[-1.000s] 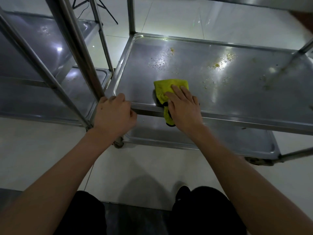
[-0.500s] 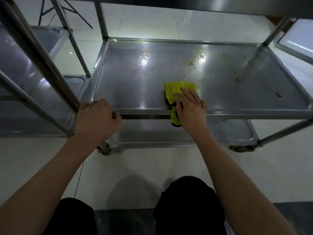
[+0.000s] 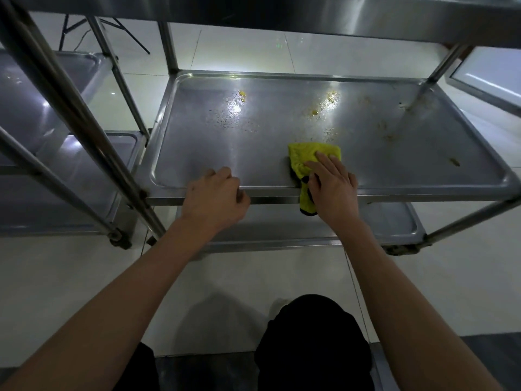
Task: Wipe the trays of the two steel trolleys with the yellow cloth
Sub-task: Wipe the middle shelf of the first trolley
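The yellow cloth lies on the middle tray of the steel trolley in front of me, near its front edge, with one end hanging over the rim. My right hand presses flat on the cloth with straight fingers. My left hand grips the tray's front rim to the left of the cloth, fingers curled over it. Yellowish stains and crumbs mark the far half of the tray. The second trolley's trays stand at the left.
A lower tray sits under the middle one, and the top tray's underside spans overhead. Slanted steel posts cross the left side. Castor wheels rest on the white tiled floor. My dark-clad knees are at the bottom.
My left hand has slid right along the front rim, away from the corner post. My right hand has pushed the cloth somewhat to the right along the tray's front edge.
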